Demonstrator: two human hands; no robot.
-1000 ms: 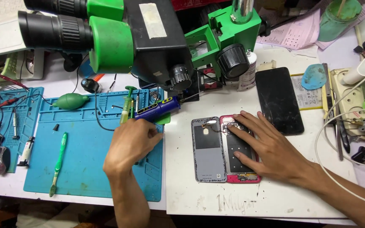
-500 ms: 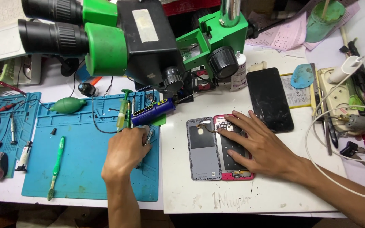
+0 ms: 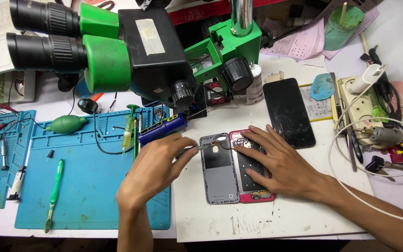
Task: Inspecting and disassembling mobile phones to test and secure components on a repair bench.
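Moved: left hand (image 3: 157, 163) now carries blue tool (image 3: 163, 129) to grey back cover (image 3: 218, 169) | grip clamped on tool | right hand (image 3: 281, 163) flat, fingers apart, on pink phone (image 3: 253, 179)

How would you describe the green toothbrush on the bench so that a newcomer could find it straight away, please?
Start at the large blue silicone work mat on the left half of the white bench, below the green and black microscope. Near the mat's lower left edge lies the green plastic toothbrush, nearly upright, bristles nearest the bench edge. Unlike the round green rubber blower bulb above it, it is long and thin.
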